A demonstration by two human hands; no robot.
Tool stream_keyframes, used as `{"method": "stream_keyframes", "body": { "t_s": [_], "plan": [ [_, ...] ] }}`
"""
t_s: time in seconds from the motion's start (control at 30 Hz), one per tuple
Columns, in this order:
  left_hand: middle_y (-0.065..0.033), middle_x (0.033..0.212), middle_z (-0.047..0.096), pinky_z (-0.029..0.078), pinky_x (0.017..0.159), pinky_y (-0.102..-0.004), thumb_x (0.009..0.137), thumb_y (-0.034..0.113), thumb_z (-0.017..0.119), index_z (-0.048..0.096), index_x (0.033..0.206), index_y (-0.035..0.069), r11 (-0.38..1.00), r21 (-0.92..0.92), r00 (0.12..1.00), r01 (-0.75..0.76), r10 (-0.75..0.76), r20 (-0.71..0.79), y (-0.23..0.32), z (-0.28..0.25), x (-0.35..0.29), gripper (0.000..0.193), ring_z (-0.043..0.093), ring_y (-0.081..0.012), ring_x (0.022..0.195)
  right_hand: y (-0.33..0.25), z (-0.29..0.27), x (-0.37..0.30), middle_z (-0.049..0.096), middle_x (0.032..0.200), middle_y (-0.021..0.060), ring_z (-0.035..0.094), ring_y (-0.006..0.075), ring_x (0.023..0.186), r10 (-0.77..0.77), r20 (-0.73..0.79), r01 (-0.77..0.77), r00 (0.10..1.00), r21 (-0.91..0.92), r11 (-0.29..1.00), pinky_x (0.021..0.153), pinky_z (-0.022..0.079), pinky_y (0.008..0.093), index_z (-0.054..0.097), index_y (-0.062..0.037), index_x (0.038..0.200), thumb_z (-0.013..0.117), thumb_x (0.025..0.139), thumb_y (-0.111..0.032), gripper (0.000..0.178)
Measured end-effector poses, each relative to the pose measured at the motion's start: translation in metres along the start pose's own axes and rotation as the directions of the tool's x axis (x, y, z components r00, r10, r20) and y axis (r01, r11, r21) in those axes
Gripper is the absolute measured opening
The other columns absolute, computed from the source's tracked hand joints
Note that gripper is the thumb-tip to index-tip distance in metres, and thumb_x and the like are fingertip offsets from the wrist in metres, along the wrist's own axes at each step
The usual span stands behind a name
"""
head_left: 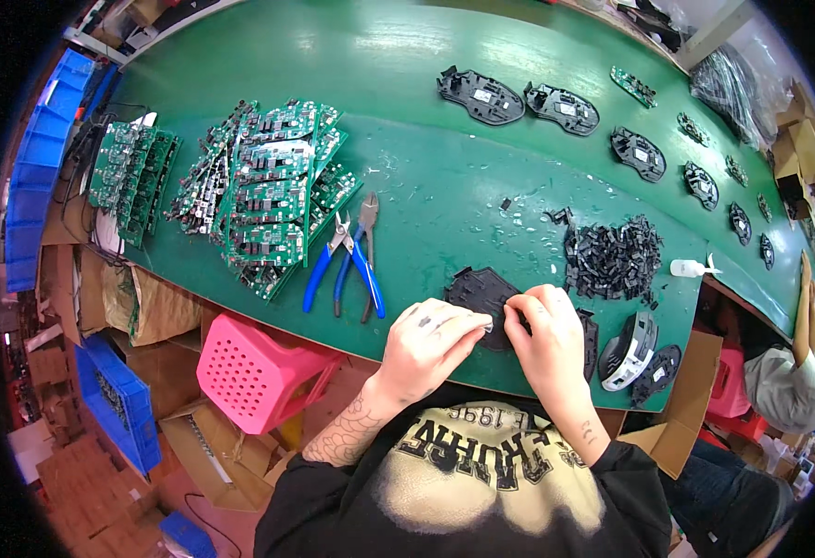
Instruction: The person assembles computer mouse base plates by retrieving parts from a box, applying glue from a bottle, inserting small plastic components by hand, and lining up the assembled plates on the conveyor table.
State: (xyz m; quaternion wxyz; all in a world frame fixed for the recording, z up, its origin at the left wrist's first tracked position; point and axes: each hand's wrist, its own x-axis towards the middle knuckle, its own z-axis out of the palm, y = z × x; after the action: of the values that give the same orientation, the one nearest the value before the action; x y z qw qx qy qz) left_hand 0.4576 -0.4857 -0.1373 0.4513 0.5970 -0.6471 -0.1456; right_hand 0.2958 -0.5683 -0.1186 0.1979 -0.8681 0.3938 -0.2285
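We see two bare hands meeting over a black plastic shell (478,286) at the lower middle of the frame, a flat, rounded piece with a ribbed, uneven inner face lying on the table (463,191), whose smooth green surface shines toward the top. The left hand (432,342) has its thumb and forefinger pinched together above the shell's lower part; a small pale, glossy bit (489,326) shows at the tips, too small for us to identify or to tell whether it is gripped. The right hand (547,333) is curled, thumb and forefinger bent in at the shell's right edge, and we cannot tell whether they grasp it. Right of the hands we find a loose, jagged heap of little angular black pieces (612,258), with a small white bottle (688,268) beside it. Below the heap stands a rounded shell in silver-grey and black (629,351). Left of centre lie pliers with slick blue grips (367,277), next to stacked green circuit boards (272,200), thin, rectangular and studded with components. Toward the upper right, more black shells (482,96) spread out, curved in outline and moulded with fine ridges.
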Motion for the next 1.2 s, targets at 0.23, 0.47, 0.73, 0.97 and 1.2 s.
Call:
{"method": "stream_keyframes", "body": {
  "t_s": [0.23,0.47,0.73,0.97,1.2],
  "plan": [
    [-0.0010,0.087,0.064,0.044,0.071,-0.0343,0.079,0.009,0.072,0.069,0.097,0.010,0.999,0.023,0.998,-0.032,0.030,0.056,0.000,0.001,0.007,0.018,0.061,-0.0206,0.081,0.000,-0.001,0.001,0.057,0.084,0.0094,0.058,0.0273,0.079,0.025,0.000,-0.025,1.000,0.049,0.998,0.070,0.049,0.0363,0.063,-0.0034,0.088,0.070,0.077,-0.004,0.013],
    [-0.0018,0.087,0.067,0.046,0.071,-0.0335,0.075,0.007,0.075,0.071,0.095,0.011,0.998,0.037,0.998,0.043,-0.044,0.046,0.003,0.001,0.009,0.020,0.061,-0.0211,0.080,0.000,-0.005,0.001,0.057,0.084,0.0093,0.059,0.0270,0.078,0.063,0.008,-0.063,0.998,0.094,0.994,0.069,0.049,0.0361,0.064,-0.0035,0.090,0.070,0.077,-0.004,0.014],
    [-0.0009,0.088,0.068,0.043,0.074,-0.0327,0.077,0.010,0.075,0.071,0.094,0.011,0.992,0.129,0.999,0.007,-0.012,0.035,0.006,0.002,0.013,0.018,0.062,-0.0191,0.080,0.000,-0.011,-0.001,0.057,0.083,0.0091,0.059,0.0253,0.077,-0.009,0.025,0.008,1.000,0.067,0.998,0.067,0.049,0.0347,0.068,-0.0036,0.101,0.071,0.076,-0.003,0.025],
    [0.0028,0.087,0.069,0.039,0.077,-0.0334,0.078,0.014,0.075,0.070,0.092,0.014,0.983,0.181,0.998,0.021,-0.031,0.055,0.007,0.009,0.017,0.015,0.060,-0.0169,0.080,0.003,-0.041,-0.017,0.059,0.082,0.0065,0.057,0.0145,0.066,0.223,-0.119,-0.165,0.968,0.371,0.914,0.057,0.045,0.0257,0.071,-0.0021,0.096,0.070,0.078,0.002,0.019],
    [0.0069,0.088,0.066,0.035,0.081,-0.0351,0.074,0.017,0.078,0.070,0.090,0.017,0.934,0.352,0.997,-0.069,0.053,0.055,0.007,0.015,0.019,0.018,0.056,-0.0148,0.082,0.018,-0.054,-0.039,0.060,0.085,0.0039,0.043,0.0071,0.059,0.267,-0.145,-0.173,0.953,0.462,0.870,0.052,0.032,0.0214,0.072,-0.0038,0.096,0.067,0.080,0.003,0.018]
  ]
}}
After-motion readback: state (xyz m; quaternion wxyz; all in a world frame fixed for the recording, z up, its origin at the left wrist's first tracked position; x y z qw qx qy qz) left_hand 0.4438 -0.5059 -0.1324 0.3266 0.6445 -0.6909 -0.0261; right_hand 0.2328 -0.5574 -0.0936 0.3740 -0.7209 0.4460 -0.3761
